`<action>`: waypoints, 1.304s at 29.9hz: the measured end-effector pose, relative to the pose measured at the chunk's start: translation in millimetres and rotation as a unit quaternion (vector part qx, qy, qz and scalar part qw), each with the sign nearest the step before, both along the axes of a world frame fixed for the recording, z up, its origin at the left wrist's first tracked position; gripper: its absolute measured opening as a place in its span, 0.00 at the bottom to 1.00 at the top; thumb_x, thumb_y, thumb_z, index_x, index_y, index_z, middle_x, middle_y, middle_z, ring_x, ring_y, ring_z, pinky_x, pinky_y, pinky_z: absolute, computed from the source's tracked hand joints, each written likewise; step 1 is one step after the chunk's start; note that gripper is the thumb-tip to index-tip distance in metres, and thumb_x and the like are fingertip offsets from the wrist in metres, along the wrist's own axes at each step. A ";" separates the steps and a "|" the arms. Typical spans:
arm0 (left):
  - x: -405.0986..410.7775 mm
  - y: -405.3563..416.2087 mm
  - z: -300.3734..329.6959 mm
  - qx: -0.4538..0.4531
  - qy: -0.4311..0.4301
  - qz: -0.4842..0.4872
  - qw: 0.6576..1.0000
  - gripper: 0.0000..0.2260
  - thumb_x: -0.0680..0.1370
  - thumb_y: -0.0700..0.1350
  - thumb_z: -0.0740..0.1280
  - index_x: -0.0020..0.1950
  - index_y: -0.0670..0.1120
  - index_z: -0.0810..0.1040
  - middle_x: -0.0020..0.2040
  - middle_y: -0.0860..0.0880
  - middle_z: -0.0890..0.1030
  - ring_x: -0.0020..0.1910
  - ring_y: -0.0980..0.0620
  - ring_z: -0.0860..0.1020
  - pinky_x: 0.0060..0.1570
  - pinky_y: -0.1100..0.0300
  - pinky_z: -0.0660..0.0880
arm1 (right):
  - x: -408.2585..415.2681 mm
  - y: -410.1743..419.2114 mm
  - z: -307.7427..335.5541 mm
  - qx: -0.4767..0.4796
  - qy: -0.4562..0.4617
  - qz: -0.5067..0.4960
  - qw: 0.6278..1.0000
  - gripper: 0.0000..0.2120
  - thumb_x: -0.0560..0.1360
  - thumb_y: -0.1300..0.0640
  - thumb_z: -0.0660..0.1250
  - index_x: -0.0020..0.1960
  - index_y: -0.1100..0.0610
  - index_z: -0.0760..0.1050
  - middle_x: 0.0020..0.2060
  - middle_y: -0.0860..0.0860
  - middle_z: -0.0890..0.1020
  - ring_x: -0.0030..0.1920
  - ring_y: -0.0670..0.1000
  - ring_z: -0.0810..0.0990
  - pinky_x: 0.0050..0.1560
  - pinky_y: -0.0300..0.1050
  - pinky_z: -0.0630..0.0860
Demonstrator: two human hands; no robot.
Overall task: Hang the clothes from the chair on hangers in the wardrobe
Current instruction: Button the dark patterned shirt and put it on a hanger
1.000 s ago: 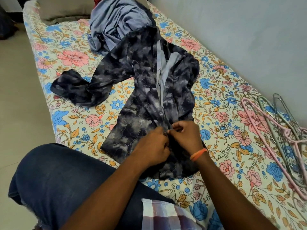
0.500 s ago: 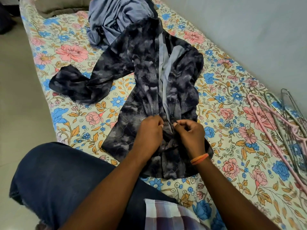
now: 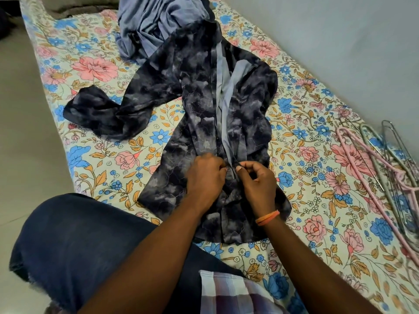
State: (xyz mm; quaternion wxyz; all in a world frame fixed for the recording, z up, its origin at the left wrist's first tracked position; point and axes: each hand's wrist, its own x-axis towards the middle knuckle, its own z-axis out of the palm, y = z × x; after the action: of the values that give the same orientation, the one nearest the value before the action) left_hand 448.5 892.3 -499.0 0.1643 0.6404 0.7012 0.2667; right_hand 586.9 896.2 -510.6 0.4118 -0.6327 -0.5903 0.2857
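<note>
**Shirt front pinched between both hands on the bed**

The two front edges of the dark patterned shirt [image 3: 204,123] are pinched at its middle opening, one by each hand. The left hand [image 3: 205,177] is curled with its fingertips [image 3: 223,169] pressed onto the left edge; the right hand [image 3: 258,182] is curled with thumb and forefinger closed on the right edge, just beside the left hand's fingers. A narrow strip of cloth is seen between the two pinches. An orange band [image 3: 267,218] is worn on the right wrist.

The shirt is spread lengthwise on the floral bedsheet [image 3: 102,168], its hem nearest the person, below the hands, and its collar end farther off. One sleeve is thrown out to the left. At the collar end, a blue-grey garment [image 3: 154,26] is heaped, touching the shirt. Pink and metal hangers [image 3: 371,168] are laid in a loose pile on the sheet, well apart to the right, near the wall [image 3: 340,41]. A knee in dark denim [image 3: 86,241] is seen at the lower left.
</note>
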 end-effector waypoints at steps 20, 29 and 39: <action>-5.3 -2.1 -1.1 -0.106 -0.338 0.008 0.935 0.07 0.78 0.47 0.69 0.40 0.53 0.82 0.41 0.56 0.84 0.44 0.55 0.82 0.53 0.47 0.79 | -10.4 -18.4 0.3 0.085 0.013 0.040 0.996 0.05 0.77 0.62 0.71 0.51 0.55 0.83 0.45 0.48 0.85 0.49 0.44 0.83 0.51 0.43 0.80; -5.4 -2.1 2.0 -0.109 -0.341 0.018 0.933 0.06 0.79 0.45 0.68 0.45 0.47 0.85 0.30 0.60 0.77 0.27 0.62 0.71 0.33 0.62 0.66 | -5.7 -20.1 12.0 0.020 0.156 0.073 0.985 0.10 0.75 0.68 0.70 0.51 0.55 0.84 0.44 0.42 0.87 0.49 0.45 0.85 0.51 0.36 0.79; -7.0 -2.2 8.4 -0.128 -0.374 0.063 0.916 0.06 0.78 0.43 0.69 0.44 0.44 0.85 0.30 0.50 0.80 0.24 0.59 0.72 0.25 0.66 0.67 | -7.2 -15.0 6.0 0.047 0.103 0.083 0.990 0.09 0.74 0.69 0.71 0.52 0.61 0.85 0.43 0.49 0.87 0.46 0.47 0.85 0.49 0.40 0.80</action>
State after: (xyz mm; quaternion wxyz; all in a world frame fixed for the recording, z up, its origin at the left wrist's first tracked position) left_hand 441.5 890.0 -490.6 0.4782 0.4216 0.6557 0.4045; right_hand 579.7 881.3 -504.6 0.4742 -0.5286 -0.6082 0.3547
